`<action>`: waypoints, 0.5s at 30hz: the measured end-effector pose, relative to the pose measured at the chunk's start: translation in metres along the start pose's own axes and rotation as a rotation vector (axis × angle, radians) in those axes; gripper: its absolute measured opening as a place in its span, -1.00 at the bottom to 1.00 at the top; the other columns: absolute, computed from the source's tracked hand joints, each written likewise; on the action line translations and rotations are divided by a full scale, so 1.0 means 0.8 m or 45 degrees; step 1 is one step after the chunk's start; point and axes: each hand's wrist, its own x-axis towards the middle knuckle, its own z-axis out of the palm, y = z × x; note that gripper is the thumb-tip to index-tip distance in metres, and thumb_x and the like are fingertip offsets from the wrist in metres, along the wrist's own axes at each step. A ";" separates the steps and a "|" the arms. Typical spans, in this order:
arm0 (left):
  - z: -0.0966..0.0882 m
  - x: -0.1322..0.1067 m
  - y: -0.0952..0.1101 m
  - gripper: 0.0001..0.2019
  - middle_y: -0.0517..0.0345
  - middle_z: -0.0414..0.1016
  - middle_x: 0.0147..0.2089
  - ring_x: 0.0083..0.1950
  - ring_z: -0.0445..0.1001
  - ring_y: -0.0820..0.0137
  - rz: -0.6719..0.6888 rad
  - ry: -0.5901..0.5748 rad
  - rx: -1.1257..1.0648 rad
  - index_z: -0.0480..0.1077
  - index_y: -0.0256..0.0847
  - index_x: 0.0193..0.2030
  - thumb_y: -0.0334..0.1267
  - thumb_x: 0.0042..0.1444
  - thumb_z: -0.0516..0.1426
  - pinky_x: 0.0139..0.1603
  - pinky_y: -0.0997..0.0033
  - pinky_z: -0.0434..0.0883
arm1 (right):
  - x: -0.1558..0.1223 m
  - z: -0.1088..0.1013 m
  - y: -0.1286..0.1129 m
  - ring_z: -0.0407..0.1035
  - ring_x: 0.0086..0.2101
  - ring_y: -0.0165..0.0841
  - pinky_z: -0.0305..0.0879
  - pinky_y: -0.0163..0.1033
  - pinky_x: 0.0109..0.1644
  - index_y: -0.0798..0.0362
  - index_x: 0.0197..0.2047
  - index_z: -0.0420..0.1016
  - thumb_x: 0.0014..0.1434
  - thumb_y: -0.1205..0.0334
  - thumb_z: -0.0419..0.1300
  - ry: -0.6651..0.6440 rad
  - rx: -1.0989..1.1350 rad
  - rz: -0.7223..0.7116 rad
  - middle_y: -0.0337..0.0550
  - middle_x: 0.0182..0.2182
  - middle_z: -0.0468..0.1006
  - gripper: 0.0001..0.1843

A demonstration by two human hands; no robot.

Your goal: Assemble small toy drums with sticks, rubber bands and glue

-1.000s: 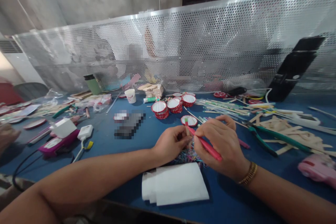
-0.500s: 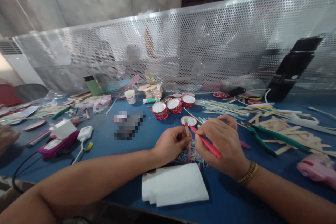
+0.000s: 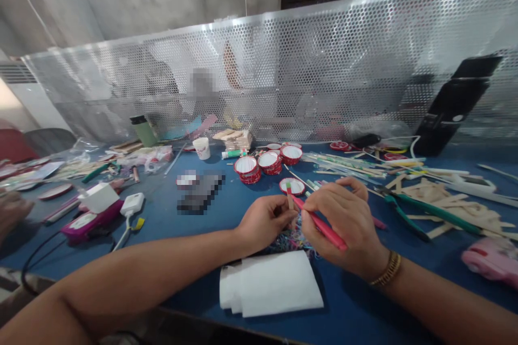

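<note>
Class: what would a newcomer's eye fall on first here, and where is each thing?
Probably the bright pink pen in the right hand, its tip close to a green-topped stick pinched in the left hand. Just beyond the hands, red round containers sit on the blue table. Back right, a tall black object shows against the perforated metal screen.

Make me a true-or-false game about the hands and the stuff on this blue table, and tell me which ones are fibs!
1. The right hand holds a pink tool. True.
2. The left hand holds the pliers. False: it holds a stick, and the pliers lie on the table.
3. The stick has a green end. True.
4. The cup is black. False: it is mostly white.
5. The white sheet lies nearer the camera than both hands. True.
</note>
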 end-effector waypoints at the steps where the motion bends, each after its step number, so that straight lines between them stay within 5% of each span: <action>1: 0.000 0.000 0.001 -0.71 0.27 0.31 -0.53 -0.49 0.21 0.51 -0.003 -0.007 0.004 0.29 -0.24 -0.47 -0.10 0.19 0.13 -0.47 0.51 0.12 | 0.000 0.000 0.001 0.36 -0.40 -0.33 0.13 -0.01 -0.02 0.01 -0.37 0.32 0.10 0.41 0.20 -0.001 -0.003 -0.002 -0.29 -0.51 0.45 -0.87; 15: 0.000 -0.001 -0.002 -0.66 0.24 0.33 -0.52 -0.47 0.22 0.49 0.007 -0.040 0.094 0.36 -0.26 -0.48 -0.07 0.21 0.11 -0.43 0.50 0.16 | 0.001 -0.003 0.003 0.42 -0.36 -0.32 0.16 -0.04 -0.03 0.01 -0.33 0.35 0.09 0.41 0.24 0.022 -0.016 -0.010 -0.28 -0.45 0.52 -0.85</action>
